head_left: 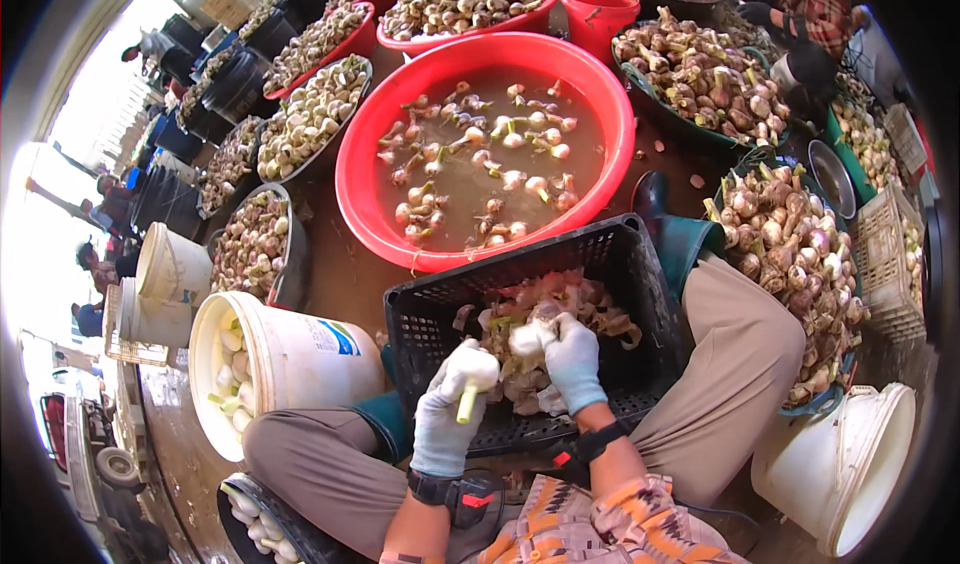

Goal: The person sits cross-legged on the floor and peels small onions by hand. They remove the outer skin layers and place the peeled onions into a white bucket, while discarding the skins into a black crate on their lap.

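Note:
My left hand (441, 422), in a pale glove, is closed around a peeled white garlic bulb (477, 366) whose cut green stem points down toward me. Close beside it, my right hand (574, 364), also gloved, has its fingers pinched together at a whitish blurred bit; I cannot make out whether that is garlic skin or glove. Both hands are over a black plastic crate (420, 336) set between my legs. Inside the crate lies a heap of loose pink and papery garlic skins (530, 376).
Ahead stands a red tub (622, 154) of muddy water with floating garlic. Unpeeled garlic (790, 234) is heaped at the right. A tipped white bucket (310, 359) holds peeled bulbs at the left; another white bucket (800, 459) lies at the right. A co-worker's plaid sleeve (822, 14) shows far right.

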The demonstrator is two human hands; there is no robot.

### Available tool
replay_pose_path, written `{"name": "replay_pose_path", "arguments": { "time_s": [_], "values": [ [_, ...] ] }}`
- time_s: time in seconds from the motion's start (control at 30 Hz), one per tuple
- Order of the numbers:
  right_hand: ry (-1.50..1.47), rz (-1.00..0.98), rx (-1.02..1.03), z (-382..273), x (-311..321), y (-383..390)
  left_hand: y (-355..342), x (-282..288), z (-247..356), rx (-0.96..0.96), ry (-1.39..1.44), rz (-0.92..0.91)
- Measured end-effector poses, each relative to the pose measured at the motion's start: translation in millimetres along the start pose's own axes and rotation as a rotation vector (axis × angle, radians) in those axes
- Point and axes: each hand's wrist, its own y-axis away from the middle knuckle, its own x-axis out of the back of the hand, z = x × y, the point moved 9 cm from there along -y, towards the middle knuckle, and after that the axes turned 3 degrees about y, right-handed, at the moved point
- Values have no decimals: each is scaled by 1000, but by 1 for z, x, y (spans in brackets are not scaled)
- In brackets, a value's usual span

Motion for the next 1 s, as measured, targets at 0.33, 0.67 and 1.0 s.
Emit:
{"name": "replay_pose_path", "arguments": {
  "time_s": [0.33,0.67,1.0],
  "values": [
    [-449,-359,172,-112,13,44,6,-10,31,-283,-255,78],
    [-582,-227,-133,-66,-1,29,-10,-5,5,-142,-380,129],
    [-147,-36,267,-90,3,29,-1,16,6,-138,-622,302]
  ]
}}
